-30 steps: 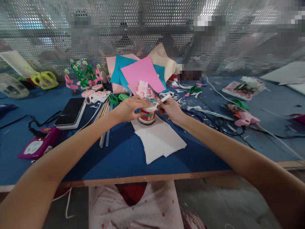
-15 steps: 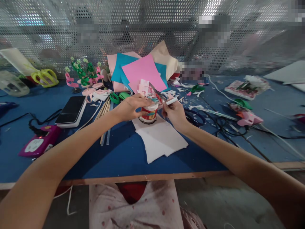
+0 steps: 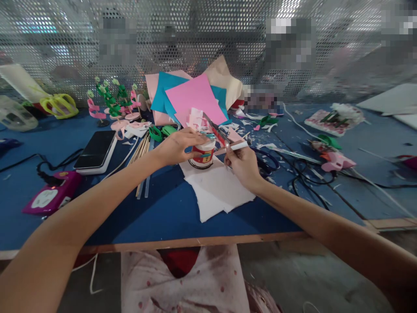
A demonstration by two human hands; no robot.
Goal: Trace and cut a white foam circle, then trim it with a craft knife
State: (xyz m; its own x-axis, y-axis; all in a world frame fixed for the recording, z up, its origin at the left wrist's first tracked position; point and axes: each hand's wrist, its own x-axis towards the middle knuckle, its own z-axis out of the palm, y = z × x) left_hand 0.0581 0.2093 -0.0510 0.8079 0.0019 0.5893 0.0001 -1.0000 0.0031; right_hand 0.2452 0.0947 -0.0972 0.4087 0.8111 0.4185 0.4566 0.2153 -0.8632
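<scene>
Cup point(image 3: 203, 159) under left hand point(image 3: 174, 147), gripped top and side, sitting on card point(image 3: 220, 191). Right hand point(image 3: 243, 168) pinches a pen point(image 3: 240, 145) just beside it. Risk: card looks loose on bench point(image 3: 166, 213); sideways push could skid it, slack left grip could let cup shift.

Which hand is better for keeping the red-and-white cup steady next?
Probably the left hand: its fingers are at the side and rim of the red-and-white cup. The right hand is beside it, holding a white stick-like thing.
</scene>
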